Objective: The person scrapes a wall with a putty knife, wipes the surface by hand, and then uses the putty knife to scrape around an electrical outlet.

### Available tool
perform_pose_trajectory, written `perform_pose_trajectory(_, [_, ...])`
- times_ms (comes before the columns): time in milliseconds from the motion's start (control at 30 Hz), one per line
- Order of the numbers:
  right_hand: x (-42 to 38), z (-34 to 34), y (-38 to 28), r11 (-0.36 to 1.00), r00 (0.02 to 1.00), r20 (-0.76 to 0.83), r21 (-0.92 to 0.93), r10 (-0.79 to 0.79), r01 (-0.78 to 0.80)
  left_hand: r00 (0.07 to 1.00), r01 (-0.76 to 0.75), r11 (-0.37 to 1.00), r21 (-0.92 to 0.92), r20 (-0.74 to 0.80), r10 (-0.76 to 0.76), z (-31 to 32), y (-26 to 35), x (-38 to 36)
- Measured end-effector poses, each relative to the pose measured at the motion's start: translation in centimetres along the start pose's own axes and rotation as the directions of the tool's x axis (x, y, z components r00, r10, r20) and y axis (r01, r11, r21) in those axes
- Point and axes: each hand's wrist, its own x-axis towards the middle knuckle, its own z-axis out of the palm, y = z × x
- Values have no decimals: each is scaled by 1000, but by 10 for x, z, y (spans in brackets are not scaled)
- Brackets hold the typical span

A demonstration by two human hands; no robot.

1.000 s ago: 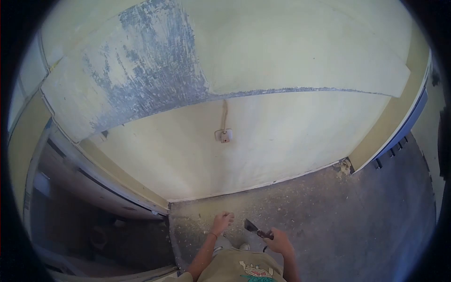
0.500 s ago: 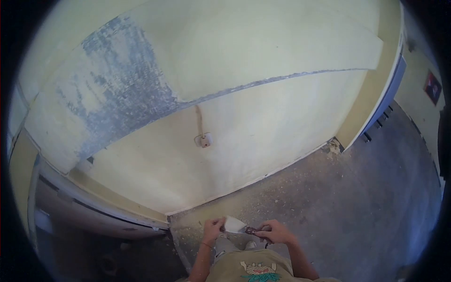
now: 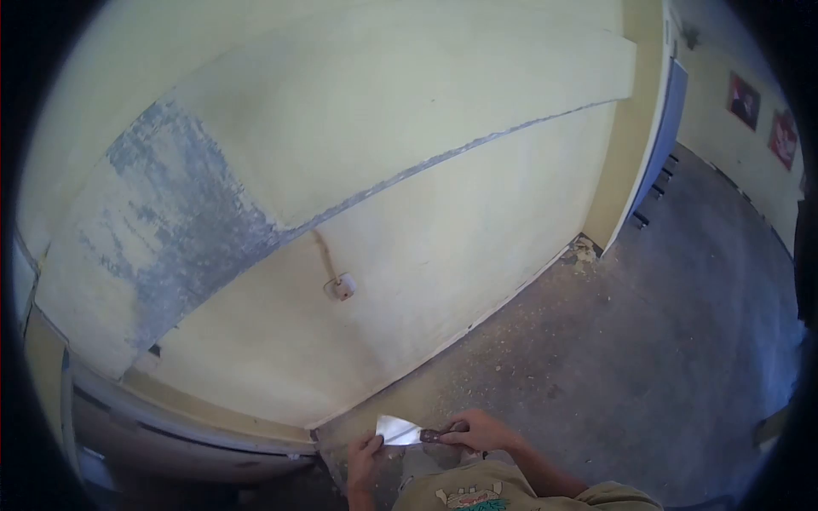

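A scraper [image 3: 398,431] with a wide, shiny metal blade and a dark handle is held level in front of my body. My right hand [image 3: 479,430] is closed around its handle. The fingers of my left hand [image 3: 364,454] pinch the left edge of the blade. Beyond the hands rises a pale yellow wall [image 3: 477,221], with a patch of bare grey-blue surface [image 3: 192,200] at the upper left and a rough grey edge running to the right.
An electrical outlet [image 3: 342,287] sits low on the wall. Paint flakes lie scattered over the grey floor [image 3: 665,341]. A dark gap is at the lower left. A blue panel [image 3: 660,136] and two pictures [image 3: 744,100] are at the right.
The camera view has turned, so the wall appears shifted left and a second picture shows. The scraper has moved left and slightly down, its blade now bright. Both hands still hold it.
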Motion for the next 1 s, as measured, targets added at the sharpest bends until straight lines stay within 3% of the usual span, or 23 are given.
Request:
perform_pose_trajectory(133, [6, 3, 16, 994, 999, 44, 109, 28, -32, 993, -63, 996, -66, 92, 69, -15, 6, -6])
perform_pose_trajectory(267, [5, 7, 21, 979, 997, 67, 194, 44, -56, 993, 8, 978, -207, 113, 16, 1, 25, -2])
perform_pose_trajectory(333, [1, 3, 13, 983, 999, -6, 177, -41, 42, 984, -56, 987, -151, 159, 80, 29, 47, -4])
perform_pose_trajectory(400, [-9, -3, -4, 969, 991, -71, 212, -111, 124, 994, -92, 991, 93, -44, 96, 46, 60, 1])
perform_pose_trajectory(433, [-5, -9, 0, 966, 987, -80, 205, -142, 155, 985, -173, 982, -80, -3, 174, 69, 69, 3])
perform_pose_trajectory(500, [-2, -16, -6, 946, 985, -102, 280, -140, 164, 966, -255, 965, 60, -19, 256, 85, 86, 11])
perform_pose_trajectory(567, [-7, -15, -17, 927, 995, -74, 363, -71, 93, 946, -322, 946, -32, 8, 323, 102, 104, 6])
perform_pose_trajectory(600, [-6, -18, -17, 879, 986, -101, 447, -132, 164, 951, -309, 950, -36, -27, 308, 107, 110, 2])
perform_pose_trajectory(667, [-8, -20, -16, 821, 972, -139, 522, -189, 234, 928, -309, 928, -208, 150, 342, 120, 124, -4])
perform_pose_trajectory(833, [-16, -21, -14, 743, 971, -163, 625, -178, 241, 920, -382, 919, -94, 61, 388, 135, 128, -15])
perform_pose_trajectory(1000, [-16, -17, -14, 753, 952, -206, 583, -225, 304, 893, -442, 897, 25, -77, 443, 132, 126, -18])
